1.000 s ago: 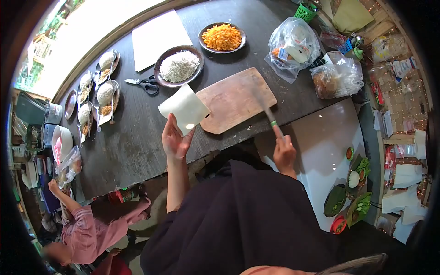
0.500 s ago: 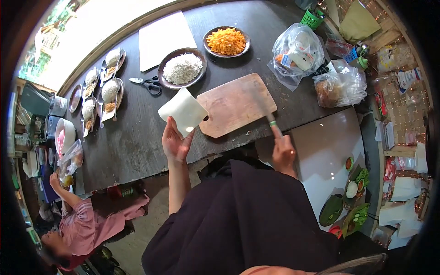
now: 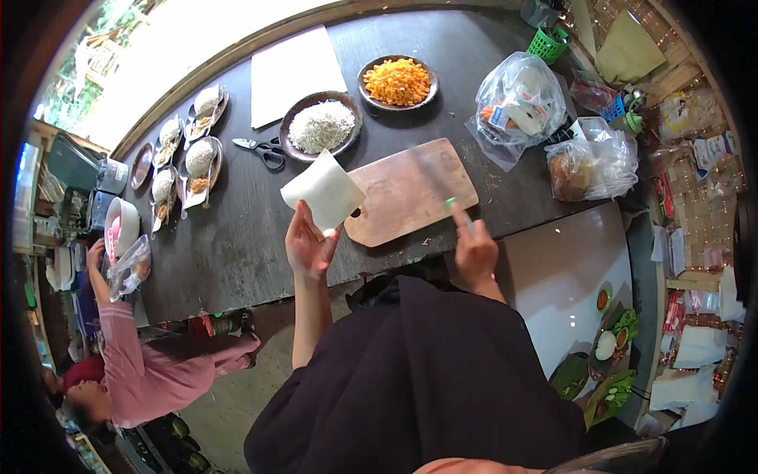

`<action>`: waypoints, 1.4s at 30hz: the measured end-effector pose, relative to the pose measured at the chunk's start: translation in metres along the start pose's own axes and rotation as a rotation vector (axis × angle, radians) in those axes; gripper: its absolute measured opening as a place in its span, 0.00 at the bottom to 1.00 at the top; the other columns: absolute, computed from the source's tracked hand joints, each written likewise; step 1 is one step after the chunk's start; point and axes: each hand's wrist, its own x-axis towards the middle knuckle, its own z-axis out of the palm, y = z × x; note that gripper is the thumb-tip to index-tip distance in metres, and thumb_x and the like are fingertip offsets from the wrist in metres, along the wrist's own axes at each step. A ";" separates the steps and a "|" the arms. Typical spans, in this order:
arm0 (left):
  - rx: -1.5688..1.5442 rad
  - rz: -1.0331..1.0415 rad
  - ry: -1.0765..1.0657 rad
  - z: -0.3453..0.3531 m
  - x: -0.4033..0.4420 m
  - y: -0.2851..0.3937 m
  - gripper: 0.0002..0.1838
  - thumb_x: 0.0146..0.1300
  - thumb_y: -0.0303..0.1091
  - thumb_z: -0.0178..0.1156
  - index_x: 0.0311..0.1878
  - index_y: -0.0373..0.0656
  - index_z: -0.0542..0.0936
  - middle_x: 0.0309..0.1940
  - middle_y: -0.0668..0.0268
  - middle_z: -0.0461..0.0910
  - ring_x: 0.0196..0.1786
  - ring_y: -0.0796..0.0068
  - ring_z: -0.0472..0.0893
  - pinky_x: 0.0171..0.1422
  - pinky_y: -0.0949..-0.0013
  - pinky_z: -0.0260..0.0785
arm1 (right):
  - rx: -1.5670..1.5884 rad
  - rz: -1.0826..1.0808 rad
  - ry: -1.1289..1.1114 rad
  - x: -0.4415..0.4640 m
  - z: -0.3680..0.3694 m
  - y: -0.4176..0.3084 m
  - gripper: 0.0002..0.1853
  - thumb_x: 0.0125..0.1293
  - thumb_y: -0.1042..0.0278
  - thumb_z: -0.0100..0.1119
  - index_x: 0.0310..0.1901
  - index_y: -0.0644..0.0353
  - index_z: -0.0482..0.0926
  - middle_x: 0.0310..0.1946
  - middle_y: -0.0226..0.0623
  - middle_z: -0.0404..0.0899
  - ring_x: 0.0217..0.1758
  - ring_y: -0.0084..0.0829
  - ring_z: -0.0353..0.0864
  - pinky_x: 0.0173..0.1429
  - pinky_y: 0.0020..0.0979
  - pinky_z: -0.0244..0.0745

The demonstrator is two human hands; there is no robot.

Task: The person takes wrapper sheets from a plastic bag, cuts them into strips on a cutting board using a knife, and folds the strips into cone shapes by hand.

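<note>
My left hand [image 3: 312, 243] is closed on a pale, cream-coloured square sheet [image 3: 324, 192], gripping its lower edge and holding it up beside the left end of a wooden cutting board [image 3: 414, 189]. Over the right part of that board, my right hand [image 3: 478, 254] wraps round the handle of a knife [image 3: 464, 216] with a green band. The knife's blade is blurred and hard to make out against the wood. Just beyond the sheet stand a bowl of white shreds [image 3: 322, 126] and black-handled scissors [image 3: 264, 152].
Farther back are a plate of orange pieces [image 3: 397, 83] and a large white sheet [image 3: 296, 73]. Several plates of rice [image 3: 200, 156] stand at left. Plastic bags [image 3: 521, 103] lie at right. A person in pink [image 3: 162, 371] reaches towards a white bowl [image 3: 122, 227].
My right hand and the knife have shifted slightly left and up. My left hand still holds the sheet. The person in pink has turned and raised an arm towards the white bowl.
</note>
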 end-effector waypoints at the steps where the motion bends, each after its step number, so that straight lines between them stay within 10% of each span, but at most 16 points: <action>1: 0.004 0.004 -0.001 0.000 0.000 -0.001 0.22 0.80 0.42 0.40 0.67 0.43 0.72 0.66 0.59 0.75 0.68 0.58 0.74 0.71 0.48 0.67 | -0.106 0.083 0.057 0.004 -0.002 0.010 0.34 0.64 0.76 0.55 0.73 0.42 0.68 0.30 0.40 0.68 0.29 0.43 0.77 0.34 0.43 0.75; 42: -0.005 0.040 0.218 -0.010 -0.003 -0.071 0.21 0.79 0.42 0.44 0.67 0.43 0.71 0.66 0.56 0.73 0.69 0.53 0.72 0.72 0.45 0.66 | 0.159 0.091 0.061 -0.038 -0.046 0.064 0.30 0.65 0.79 0.55 0.69 0.47 0.74 0.29 0.37 0.66 0.30 0.40 0.73 0.36 0.39 0.70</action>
